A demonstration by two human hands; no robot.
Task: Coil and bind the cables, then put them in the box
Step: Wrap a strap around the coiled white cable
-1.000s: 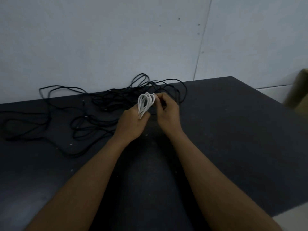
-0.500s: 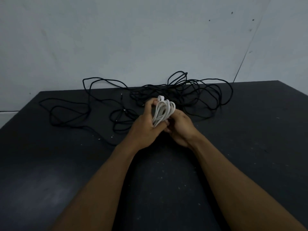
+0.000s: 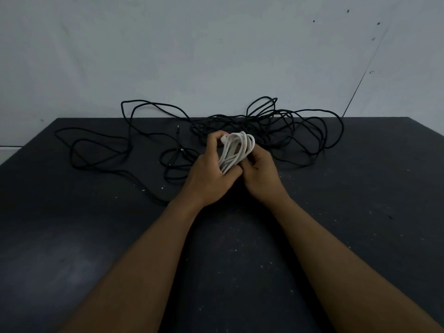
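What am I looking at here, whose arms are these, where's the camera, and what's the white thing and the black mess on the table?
There is no machine here. These are a person's two bare arms, filmed by a single camera worn on the head that looks forward and down, which is why the arms reach in from the bottom edge. The left hand and the right hand both grip a white cable coil wound into several loops, over a dark table. Behind the hands, loose black cables lie tangled on the table, close to a pale wall. No box shows in this view.
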